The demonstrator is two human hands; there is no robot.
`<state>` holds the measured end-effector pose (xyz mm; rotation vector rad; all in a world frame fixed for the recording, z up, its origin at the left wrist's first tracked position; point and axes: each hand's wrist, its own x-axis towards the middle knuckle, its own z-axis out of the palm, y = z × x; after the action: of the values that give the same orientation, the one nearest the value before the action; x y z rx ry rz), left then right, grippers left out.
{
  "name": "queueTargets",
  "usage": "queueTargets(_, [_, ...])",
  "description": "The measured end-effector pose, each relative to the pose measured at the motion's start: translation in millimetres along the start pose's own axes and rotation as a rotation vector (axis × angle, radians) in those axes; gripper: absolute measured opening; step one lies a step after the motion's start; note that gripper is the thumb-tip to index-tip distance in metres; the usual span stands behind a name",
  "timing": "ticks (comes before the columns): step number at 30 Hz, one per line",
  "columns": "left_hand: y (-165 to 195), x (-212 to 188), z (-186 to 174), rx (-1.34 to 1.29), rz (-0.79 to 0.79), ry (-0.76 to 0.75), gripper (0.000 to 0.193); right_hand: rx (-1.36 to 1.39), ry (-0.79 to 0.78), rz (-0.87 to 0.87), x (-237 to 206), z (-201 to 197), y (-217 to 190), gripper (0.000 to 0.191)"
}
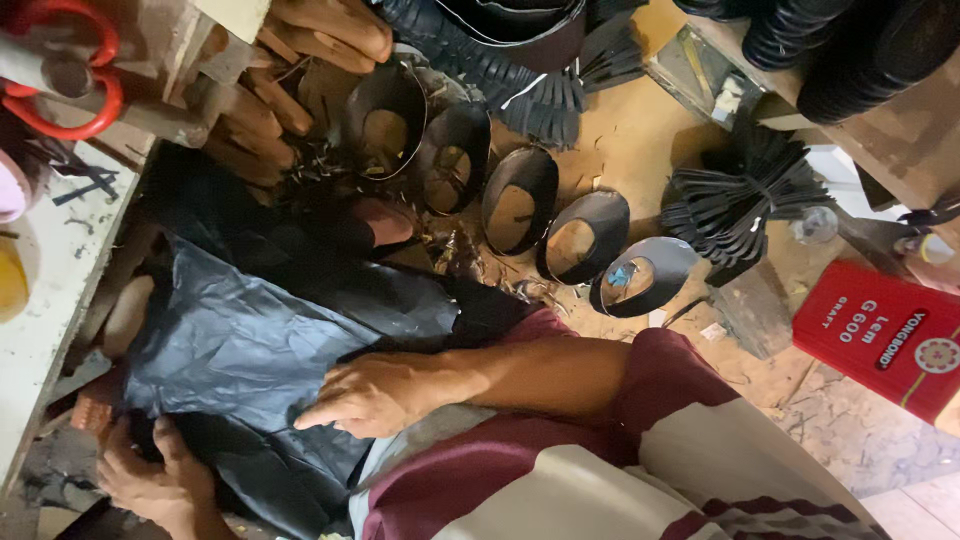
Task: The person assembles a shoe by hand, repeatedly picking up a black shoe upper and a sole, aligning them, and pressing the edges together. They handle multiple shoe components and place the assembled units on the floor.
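Smoothing the black sheet over the lap appears to be the step in hand: it is pressed flat by the right hand, fingers together, and pinched at its lower edge by the left hand. Steady tension seems needed next.

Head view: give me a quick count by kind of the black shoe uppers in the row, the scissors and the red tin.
Black shoe uppers: 5
Red-handled scissors: 1
Red tin: 1
Total: 7
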<state>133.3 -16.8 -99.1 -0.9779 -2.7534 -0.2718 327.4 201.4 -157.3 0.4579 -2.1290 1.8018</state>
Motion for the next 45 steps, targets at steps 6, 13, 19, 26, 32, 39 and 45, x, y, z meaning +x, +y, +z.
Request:
queueTargets(6, [-0.1, -2.5, 0.6, -0.072, -0.064, 0.004, 0.052, 0.003, 0.001, -0.012, -0.4, 1.1, 5.0, 0.043])
queueTargets(13, [-6.4, -3.0, 3.0, -0.08, -0.047, 0.001, 0.048, 0.01, -0.016, 0.029, 0.4, 1.6, 6.1, 0.041])
queueTargets(19, [-13.0, -4.6, 5.4, -0.068, -0.067, 0.012, 0.047, 0.038, -0.069, 0.078, 2.3, 0.8, 7.4, 0.041])
queueTargets(26, [-4.8, 14.2, -0.4, -0.197, -0.068, 0.056, 0.044, 0.029, -0.044, 0.063, 15.9, -21.0, 2.5, 0.041])
queueTargets(32, [-22.5, 56.0, -11.6, -0.12, -0.268, 0.028, 0.043, 0.122, -0.192, 0.434, 76.9, -57.5, -8.3, 0.04])
queueTargets(39, [-96.8, 79.0, -48.6, -0.34, -0.471, 0.344, 0.047, 0.074, -0.101, 0.431, 161.6, -57.4, 5.1, 0.04])
queueTargets(45, [-173.0, 91.8, -78.9, -0.295, -0.658, 0.362, 0.07, 0.062, -0.081, 0.525, 197.8, -34.4, 34.5, 0.039])
